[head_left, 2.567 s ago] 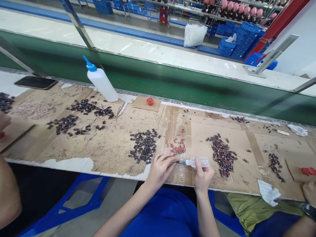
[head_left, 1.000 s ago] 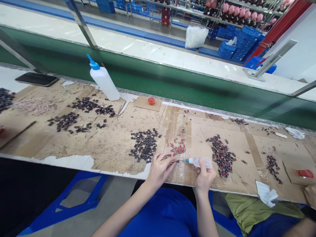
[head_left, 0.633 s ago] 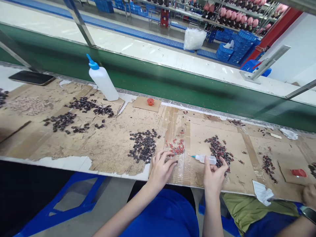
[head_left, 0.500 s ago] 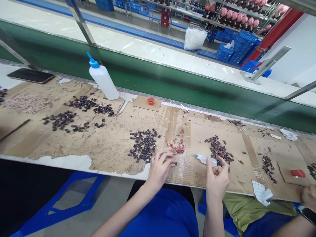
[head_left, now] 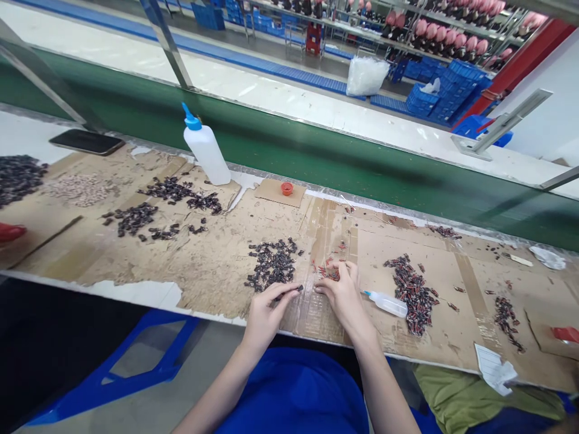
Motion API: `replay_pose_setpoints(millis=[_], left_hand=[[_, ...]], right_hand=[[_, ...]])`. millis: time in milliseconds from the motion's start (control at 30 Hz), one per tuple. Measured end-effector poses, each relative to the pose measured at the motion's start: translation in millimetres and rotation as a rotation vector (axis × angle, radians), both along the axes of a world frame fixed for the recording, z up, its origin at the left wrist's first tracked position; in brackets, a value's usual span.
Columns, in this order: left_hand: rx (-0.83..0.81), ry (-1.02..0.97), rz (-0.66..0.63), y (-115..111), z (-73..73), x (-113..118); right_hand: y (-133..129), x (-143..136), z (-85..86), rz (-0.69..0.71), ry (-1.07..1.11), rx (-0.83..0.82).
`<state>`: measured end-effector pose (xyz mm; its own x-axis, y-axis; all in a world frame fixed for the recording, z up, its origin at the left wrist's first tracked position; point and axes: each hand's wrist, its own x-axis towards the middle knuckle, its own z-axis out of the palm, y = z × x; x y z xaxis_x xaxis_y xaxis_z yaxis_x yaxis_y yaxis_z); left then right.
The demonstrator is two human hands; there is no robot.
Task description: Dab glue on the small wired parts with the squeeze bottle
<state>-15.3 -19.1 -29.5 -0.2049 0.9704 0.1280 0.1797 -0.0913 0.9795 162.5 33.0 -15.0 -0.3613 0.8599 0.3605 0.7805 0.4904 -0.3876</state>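
My left hand (head_left: 266, 310) pinches a small black part (head_left: 299, 289) between thumb and fingertips, just right of a pile of similar black parts (head_left: 272, 264). My right hand (head_left: 346, 292) reaches over a small group of red pieces (head_left: 323, 269). Its fingers are bent and apart, with some red showing between them; part of the group is hidden beneath. A small clear squeeze bottle (head_left: 389, 304) with a blue tip lies on its side right of that hand, touching a pile of black-and-red parts (head_left: 412, 295).
Cardboard (head_left: 208, 259) covers the bench. Toward the back stand a white bottle (head_left: 208, 154) with a blue nozzle and a red cup (head_left: 287, 188). A phone (head_left: 87, 141) lies at left. Several more part piles spread left and right. A green belt (head_left: 289, 154) runs behind.
My right hand has put the small squeeze bottle down and moved left to the red pieces. My left hand has drawn back slightly left, holding a black part. The view has shifted.
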Motion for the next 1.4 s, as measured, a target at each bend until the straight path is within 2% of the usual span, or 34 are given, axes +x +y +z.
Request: replay_pose_setpoints(millis=[100,167,367,500,733,1100,1400], left_hand=[[-0.082,-0.065,0.014,1.9,-1.4,6.4],[-0.127,-0.113,0.008,3.6,-0.6,10.7],[-0.186,-0.247,-0.087,6.1,10.6,24.9],[-0.140,-0.217,-0.117,4.5,19.6,33.7],[-0.086,-0.155,-0.135,4.0,23.2,39.7],[-0.131,-0.137,-0.199,4.3,25.4,38.5],[-0.172,-0.255,-0.200,6.3,24.7,38.9]], right_hand=[[-2.5,3.2,4.0,0.046,0.086,-0.088],[-7.6,3.4,6.9,0.029,0.246,-0.171],[-35.6,-8.8,13.5,-0.317,0.884,-0.442],[-45.2,-15.2,17.6,-0.393,1.124,-0.540],[-46.4,-14.7,19.9,-0.421,1.166,-0.550],[-53.9,-16.5,15.8,-0.462,1.129,-0.466],[-62.0,-15.6,5.8,-0.372,0.975,-0.361]])
